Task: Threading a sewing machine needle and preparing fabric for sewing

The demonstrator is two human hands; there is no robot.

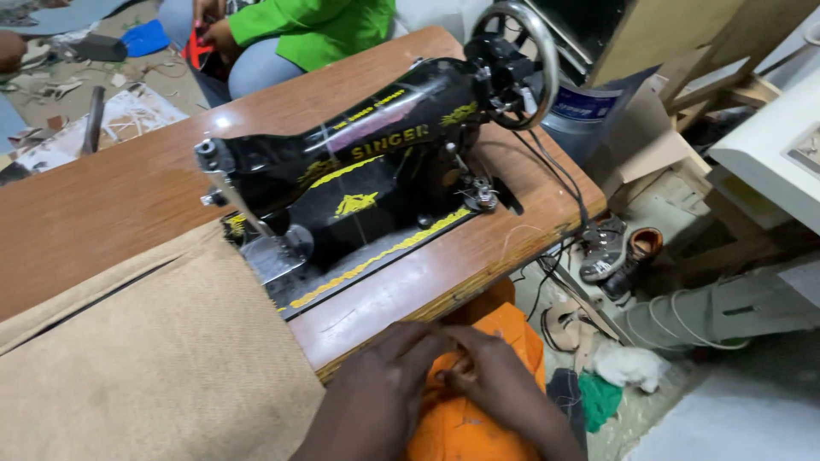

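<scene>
Both hands, left hand (389, 376) and right hand (495, 380), lower centre, fingertips pinching orange cloth (465, 427) below sewing machine (359, 171).

Tailoring/sewing workshop. Black treadle-style sewing machine (367, 171) with handwheel (517, 64) set into a wooden sewing table (111, 188); tan coarse fabric (145, 358) at the table's near left corner. Scraps on the floor (60, 85), shoes (619, 248) and offcuts off the right edge.
</scene>
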